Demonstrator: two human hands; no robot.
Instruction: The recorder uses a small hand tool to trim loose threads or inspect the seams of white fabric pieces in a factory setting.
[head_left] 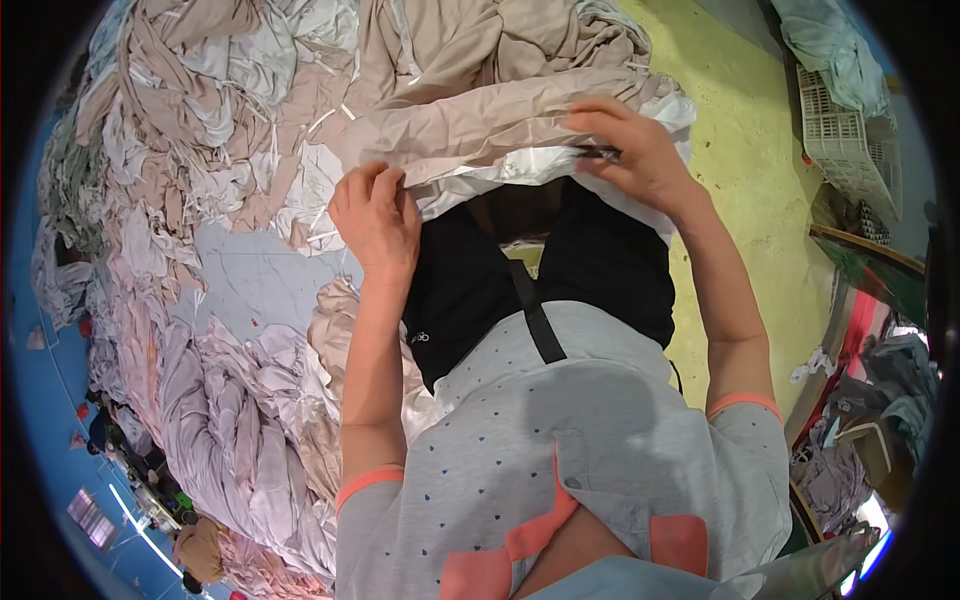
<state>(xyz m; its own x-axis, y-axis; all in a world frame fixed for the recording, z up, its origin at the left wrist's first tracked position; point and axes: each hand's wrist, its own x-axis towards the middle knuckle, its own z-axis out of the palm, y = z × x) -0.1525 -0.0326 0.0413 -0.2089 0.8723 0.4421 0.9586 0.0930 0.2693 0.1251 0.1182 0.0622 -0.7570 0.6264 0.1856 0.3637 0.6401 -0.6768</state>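
Note:
Across my lap lies a beige cloth piece [450, 125] with a white underside, its near edge folded over and wrinkled. My left hand [378, 215] pinches the left end of that edge, thumb and fingers curled on the fabric. At the right end, my right hand [640, 155] has its fingers bent over the cloth. A small dark tool [602, 154] shows between that thumb and fingers; its shape is mostly hidden, so I cannot tell its kind. The stretch of edge between my hands is loosely spread above my dark trousers [620, 260].
Heaped beige and white cloth [220, 110] fills the far left, and pale lilac cloth [240, 430] lies at the near left. A grey-white tabletop patch [245, 275] shows between them. To the right are a yellow floor [750, 190] and a white plastic basket [850, 140] with light green cloth.

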